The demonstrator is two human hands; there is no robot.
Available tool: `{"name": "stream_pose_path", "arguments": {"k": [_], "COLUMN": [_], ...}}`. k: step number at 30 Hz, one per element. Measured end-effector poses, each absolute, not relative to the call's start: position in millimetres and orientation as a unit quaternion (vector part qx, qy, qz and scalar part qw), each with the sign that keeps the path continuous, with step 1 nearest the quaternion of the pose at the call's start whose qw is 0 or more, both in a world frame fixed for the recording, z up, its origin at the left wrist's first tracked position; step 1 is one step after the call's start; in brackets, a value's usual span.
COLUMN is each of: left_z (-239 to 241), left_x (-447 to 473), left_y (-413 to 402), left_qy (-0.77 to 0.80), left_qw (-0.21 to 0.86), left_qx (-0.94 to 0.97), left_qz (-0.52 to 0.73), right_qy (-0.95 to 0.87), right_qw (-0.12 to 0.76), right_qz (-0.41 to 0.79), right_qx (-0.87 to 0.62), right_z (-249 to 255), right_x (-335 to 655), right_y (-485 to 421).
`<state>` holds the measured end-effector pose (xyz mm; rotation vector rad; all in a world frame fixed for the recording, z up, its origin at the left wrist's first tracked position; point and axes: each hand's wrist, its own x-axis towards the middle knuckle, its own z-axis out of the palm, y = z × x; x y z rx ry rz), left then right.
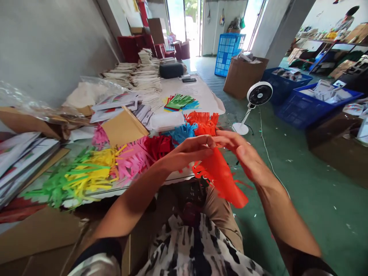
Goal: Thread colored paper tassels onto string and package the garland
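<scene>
1. Fingertips of the left hand (189, 150) and the right hand (240, 153) meet at the top edge of an orange-red paper piece (222, 178). Both hands pinch that edge between thumb and fingers, and the sheet hangs down from them over the person's lap, just off the near edge of the table (198, 90).
2. Judging by how it droops and curls, the paper is thin, very light and floppy. It has no stiffness of its own, so it takes whatever shape the fingers give it.
3. One side is cut into a fringe of narrow strips. These look easy to tear or crumple, so they are a poor place to grip.
4. Its uncut band, where the fingers already sit, seems the safest hold. A light pinch ought to be enough, since a hard squeeze would crease it.
5. On the table beside the hands lie more fringed pieces: a green and yellow heap (77, 178), pink ones (133, 157), dark red ones (158, 146), blue ones (182, 132) and an orange pile (202, 122).
6. A clear plastic box (167, 120) sits just behind those piles.
</scene>
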<state>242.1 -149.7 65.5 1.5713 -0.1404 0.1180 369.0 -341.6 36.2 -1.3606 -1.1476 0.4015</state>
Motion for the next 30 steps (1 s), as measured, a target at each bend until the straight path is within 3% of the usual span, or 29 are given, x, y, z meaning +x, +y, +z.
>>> {"name": "stream_pose_path", "arguments": {"k": [3,6,10,15,19,23,24,27,30], "left_z": [66,56,31,7,4,-5,-13,-49,-93], "left_x": [243,241,240,253,264,262,261,260,263], "left_y": [-144,-135,-120,-83,-51,-79,-95,-144,-174], "left_qy": [-0.05,-0.017,-0.021,0.001,0.102,0.147,0.094,-0.058,-0.07], "left_qw": [0.705,0.737,0.768,0.66,0.514,0.239,0.214,0.217,0.203], "left_qx": [0.707,0.675,0.628,0.719,0.839,0.951,0.955,0.96,0.964], "left_qz": [0.017,-0.033,-0.125,-0.218,-0.144,0.129,0.181,0.166,0.159], "right_qy": [-0.512,-0.474,-0.453,-0.446,-0.397,-0.346,-0.343,-0.35,-0.361], "right_qw": [0.575,0.593,0.6,0.551,0.534,0.504,0.488,0.427,0.368], "right_qz": [0.304,0.344,0.312,0.243,0.247,0.227,0.216,0.181,0.114], "right_qx": [-0.561,-0.552,-0.581,-0.662,-0.704,-0.758,-0.773,-0.814,-0.849], "right_z": [26,21,28,17,-29,-78,-86,-97,-89], "right_x": [369,369,375,405,433,447,448,448,442], "right_y": [-333,-336,-342,-331,-316,-306,-304,-304,-314]}}
